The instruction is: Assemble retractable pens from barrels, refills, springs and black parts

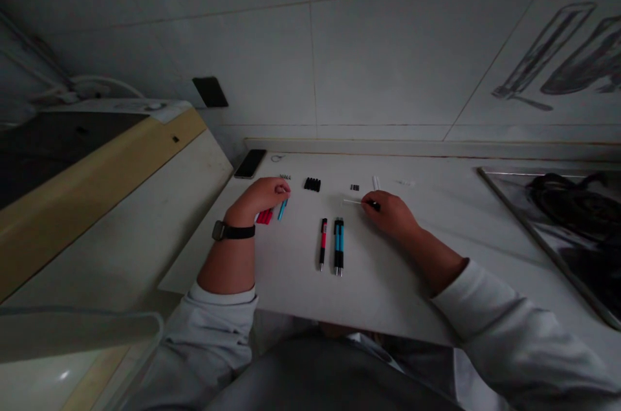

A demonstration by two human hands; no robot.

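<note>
My left hand (264, 197) rests on the white countertop (388, 294) with its fingers curled, the fingertips by a few tiny springs (285, 177); whether it pinches one is unclear. Under it lie red pen barrels (264, 217) and a blue barrel (282, 209). My right hand (391, 213) pinches a thin white refill (353, 202) that points left. Between the hands lie a finished red pen (323, 243) and two blue pens (338, 246). A black watch (228, 231) is on my left wrist.
Farther back are a pile of black caps (312, 184), small black parts (354, 188), white tubes (375, 182) and a dark phone (250, 163). A steel sink (572, 230) sits to the right. A tiled wall stands behind. The counter's front edge runs just before my body.
</note>
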